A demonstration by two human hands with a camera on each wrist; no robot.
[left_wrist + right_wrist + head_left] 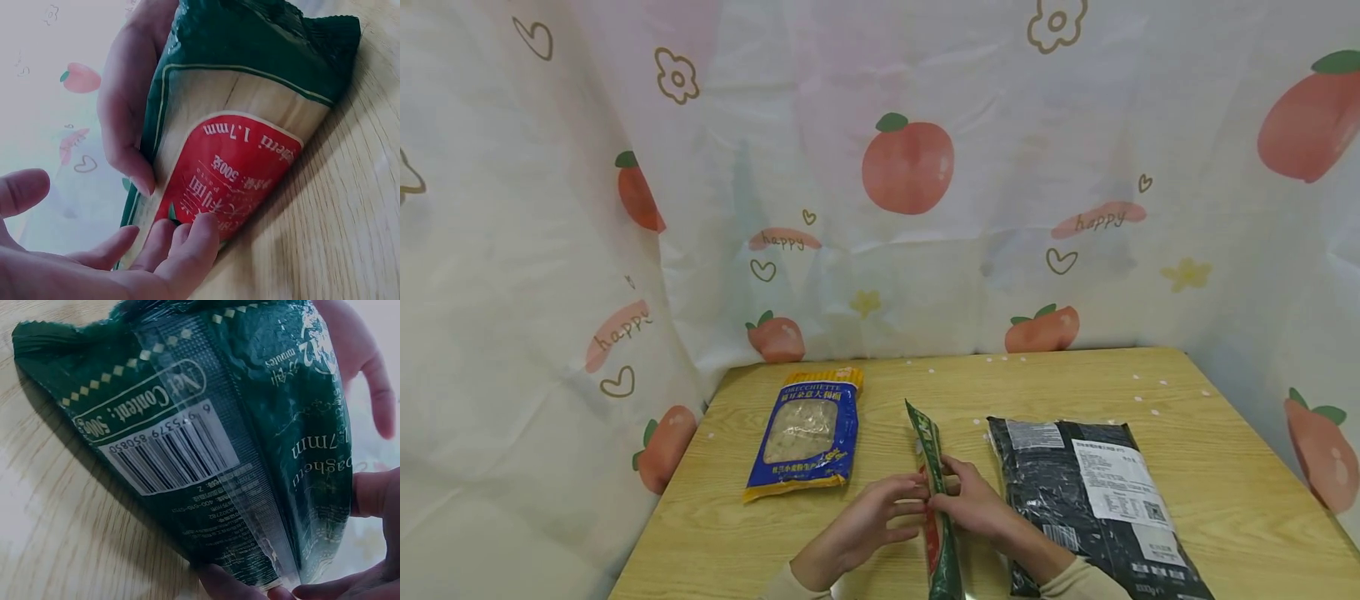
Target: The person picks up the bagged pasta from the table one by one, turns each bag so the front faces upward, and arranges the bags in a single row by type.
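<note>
A green and red packet of spaghetti (934,500) stands on its long edge near the front middle of the table, pale strands showing through its window. My right hand (973,500) grips it from the right, thumb at the upper edge and fingers against the barcoded back (172,450). On the other side my left hand (880,517) touches the red label (231,169) with extended fingers (194,244), its thumb held apart from the packet.
On the wooden table (910,379), a blue and yellow bag of orecchiette (842,425) lies at the back left. A large black package (1045,467) with white labels lies right of the spaghetti, partly behind my right forearm. Printed cloth (820,167) hangs around the back and sides.
</note>
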